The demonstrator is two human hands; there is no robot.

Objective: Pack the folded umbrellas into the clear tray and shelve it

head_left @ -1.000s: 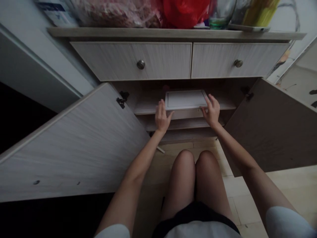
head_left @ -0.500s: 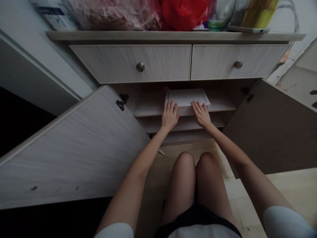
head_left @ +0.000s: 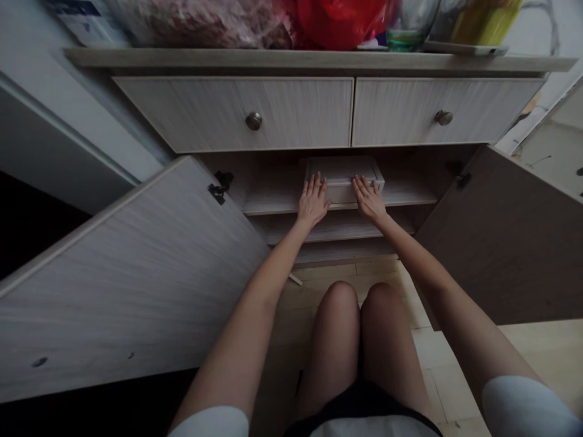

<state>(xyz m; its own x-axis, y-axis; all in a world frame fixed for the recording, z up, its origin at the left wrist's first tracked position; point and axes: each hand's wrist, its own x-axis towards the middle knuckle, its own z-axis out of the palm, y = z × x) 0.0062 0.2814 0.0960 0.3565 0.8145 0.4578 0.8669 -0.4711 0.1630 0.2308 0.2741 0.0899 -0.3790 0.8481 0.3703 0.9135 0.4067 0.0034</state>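
A white box (head_left: 342, 170) lies flat on the upper shelf (head_left: 271, 197) inside a wooden cabinet, a little right of the view's middle. Against its front left corner rests my left hand (head_left: 313, 199), fingers stretched out and thumb apart. My right hand (head_left: 368, 198) lies on the front right part of the box, its fingers extended too. Neither hand is wrapped around the box. Parts of the box's front face are hidden behind my hands.
Both cabinet doors stand swung out, the left door (head_left: 150, 273) and the right door (head_left: 510, 243). Above are two closed drawers (head_left: 218, 115). A red plastic bag (head_left: 344, 21), a clear bag (head_left: 204, 24) and a glass jar (head_left: 407, 33) stand on top.
The box has slid slightly deeper into the cabinet, with both hands flat against its front. The view has shifted a little.
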